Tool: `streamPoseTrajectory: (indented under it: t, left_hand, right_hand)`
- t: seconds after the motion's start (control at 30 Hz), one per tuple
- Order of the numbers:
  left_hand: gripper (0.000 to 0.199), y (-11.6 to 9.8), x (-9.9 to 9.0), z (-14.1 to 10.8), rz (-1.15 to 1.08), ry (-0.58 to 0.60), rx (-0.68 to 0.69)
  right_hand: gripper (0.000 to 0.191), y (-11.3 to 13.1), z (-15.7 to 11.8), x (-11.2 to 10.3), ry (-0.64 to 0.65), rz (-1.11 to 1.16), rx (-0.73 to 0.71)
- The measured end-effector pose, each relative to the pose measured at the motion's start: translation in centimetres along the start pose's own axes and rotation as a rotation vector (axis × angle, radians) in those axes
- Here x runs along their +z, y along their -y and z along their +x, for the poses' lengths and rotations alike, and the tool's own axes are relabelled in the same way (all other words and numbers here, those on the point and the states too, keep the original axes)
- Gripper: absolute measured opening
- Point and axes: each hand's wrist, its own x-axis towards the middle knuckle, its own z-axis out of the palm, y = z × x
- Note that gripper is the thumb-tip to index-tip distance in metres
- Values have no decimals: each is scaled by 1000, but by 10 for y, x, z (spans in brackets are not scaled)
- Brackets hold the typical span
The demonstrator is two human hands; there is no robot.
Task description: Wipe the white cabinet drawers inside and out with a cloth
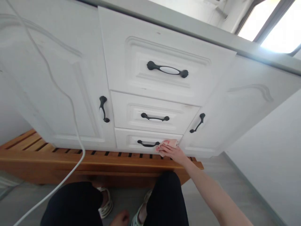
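- The right hand (pixel 172 153) is reaching down and forward to the bottom drawer (pixel 131 139) of a white cabinet, pressing a pink patterned cloth (pixel 167 144) flat against the drawer front; the fingers are lying spread over the cloth rather than pinching it, so the palm is doing the holding and the cloth is staying between hand and panel.
- The cloth is sitting at the right end of that drawer, just beside the end of its black handle (pixel 148 144) and touching the painted face; holding it flat like this looks suited to rubbing the surface.
- The left hand (pixel 120 217) is showing only in part at the lower edge, resting low between the knees; whether its fingers are curled together or apart I cannot tell, and it is holding nothing that is showing.
- The person is crouching, dark trouser legs (pixel 166 201) and light sandals (pixel 105 207) filling the foreground, which is bringing the arm low enough for the lowest drawer.
- Above are standing the middle drawer (pixel 154 108) and the top drawer (pixel 164 53), with a door (pixel 58 78) on the left and another on the right, all shut.
- A wooden slatted platform (pixel 94 160) is running under the cabinet, crowding the space just below the hand; a white cable (pixel 70 103) is hanging across the left door, well apart from the cloth.
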Motion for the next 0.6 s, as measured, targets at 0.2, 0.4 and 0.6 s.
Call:
streamPoseTrajectory:
  t: [0.2,0.4,0.6]
  left_hand:
    - [28,-6,1,-9,-68,-41,48]
    - [26,-9,3,-10,-159,-60,-1]
    - [16,-3,-7,-14,-156,24,-26]
  right_hand:
    - [15,14,25,-20,-78,8,44]
    - [15,73,115,-34,-195,81,-122]
    - [30,124,241,-4,-248,101,-188]
